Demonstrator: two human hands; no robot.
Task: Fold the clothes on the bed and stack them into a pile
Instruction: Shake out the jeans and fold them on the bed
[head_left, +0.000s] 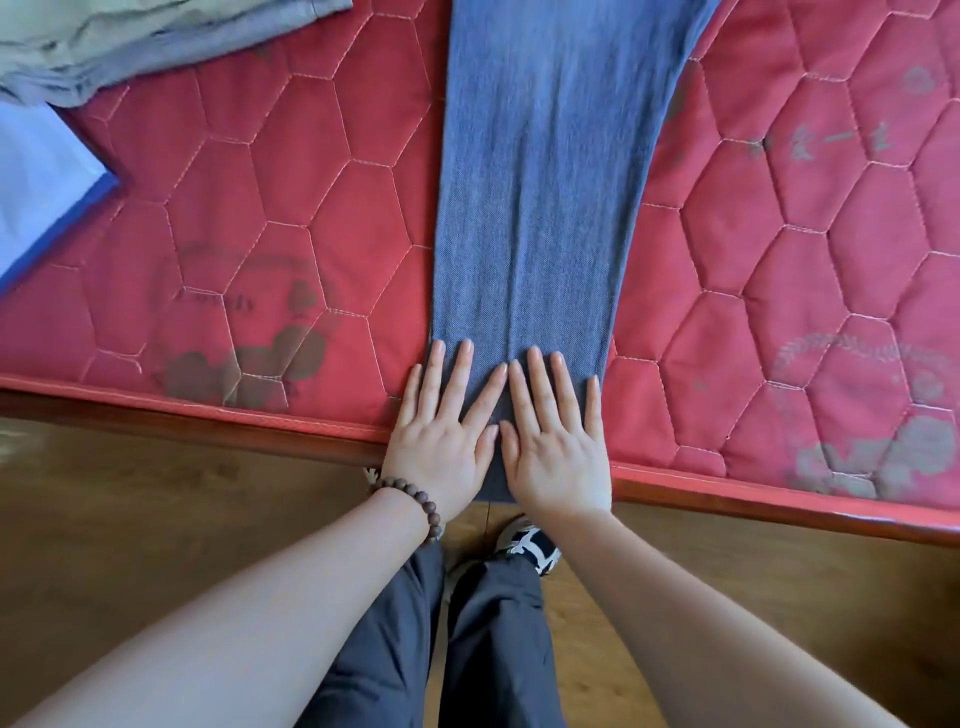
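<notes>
The jeans (545, 182) lie in a long narrow strip on the bed (260, 208), running from 6 toward 12 o'clock; I judge they still need folding across; a pile (104, 41) of folded clothes waits at 10 o'clock. The left hand (441, 441) and right hand (556, 452) rest side by side, fingers straight, pressing flat on the near end, gripping nothing.

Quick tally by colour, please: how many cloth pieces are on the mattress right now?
Blue denim jeans, flat under both hands: 1
Pale green-grey folded garments, top left: 1 stack, count unclear
White cloth with blue edge, far left: 1
Total: 3 visible groups
</notes>
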